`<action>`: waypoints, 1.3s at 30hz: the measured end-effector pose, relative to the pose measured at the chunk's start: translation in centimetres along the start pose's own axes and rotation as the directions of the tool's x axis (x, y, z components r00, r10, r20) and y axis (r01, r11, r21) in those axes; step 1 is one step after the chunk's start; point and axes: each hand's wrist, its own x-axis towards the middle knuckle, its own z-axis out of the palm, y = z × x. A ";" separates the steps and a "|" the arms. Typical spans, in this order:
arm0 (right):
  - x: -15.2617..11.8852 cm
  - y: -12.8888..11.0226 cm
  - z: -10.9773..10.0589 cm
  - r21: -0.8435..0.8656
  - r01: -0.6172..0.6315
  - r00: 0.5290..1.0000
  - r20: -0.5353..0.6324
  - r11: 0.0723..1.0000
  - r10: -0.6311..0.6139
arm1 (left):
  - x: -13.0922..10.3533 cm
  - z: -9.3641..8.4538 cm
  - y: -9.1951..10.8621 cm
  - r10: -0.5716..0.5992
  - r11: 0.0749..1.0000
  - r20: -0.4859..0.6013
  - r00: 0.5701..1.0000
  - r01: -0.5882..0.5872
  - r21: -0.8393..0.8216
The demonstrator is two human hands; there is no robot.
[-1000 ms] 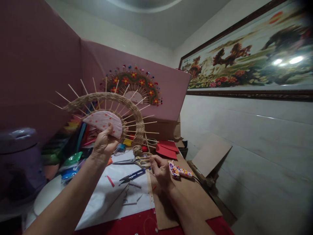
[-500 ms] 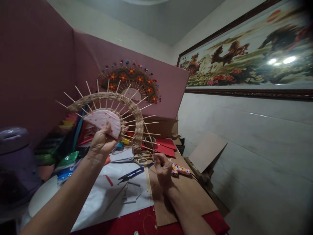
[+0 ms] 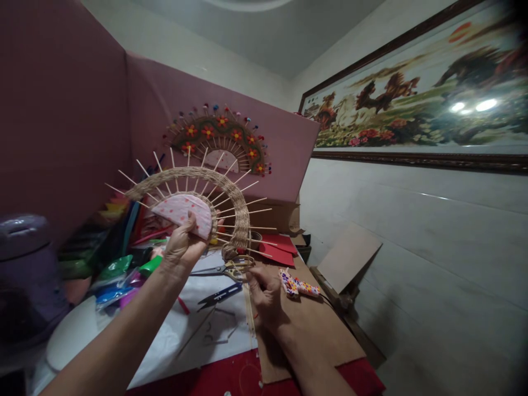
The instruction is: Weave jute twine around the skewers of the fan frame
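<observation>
My left hand [image 3: 185, 242] grips a half-round woven fan [image 3: 241, 206] by its dotted pink centre [image 3: 181, 212], thumb on the front and fingers behind. Thin wooden sticks radiate from that centre through a woven band of brown twine. Below the band's right end, my right hand [image 3: 266, 291] is closed in a pinch on what looks like a strand of the twine; the strand is hard to see against the scissors. Gold-handled scissors [image 3: 237, 268] lie just beyond the right fingers. Blue thread snips [image 3: 220, 295] rest on the white sheet to their left.
A finished-looking fan with red flowers [image 3: 223, 121] stands against the pink panel [image 3: 284, 148]. Bagged coloured material [image 3: 117, 272] lies at left. Red sheets [image 3: 280, 250], a flower-patterned glue gun [image 3: 299, 285] and brown cardboard [image 3: 322, 330] are at right.
My left hand has moved the fan slightly right and down, tilting it a little. My right hand has shifted left and slightly down, closer to the scissors.
</observation>
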 end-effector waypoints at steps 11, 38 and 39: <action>-0.1 0.1 0.2 0.028 0.030 1.000 0.004 0.999 -0.030 | -0.1 -0.4 -0.5 -0.009 1.000 0.040 0.999 0.009 0.014; 0.2 -0.1 0.6 0.256 -0.209 0.977 0.023 0.944 0.210 | -0.1 -0.4 -1.4 0.141 0.986 0.019 0.990 -0.142 0.083; 0.4 -0.1 0.6 0.325 -0.265 0.963 0.038 0.908 0.268 | -0.2 -0.5 -1.6 0.159 0.983 0.032 0.987 -0.161 0.092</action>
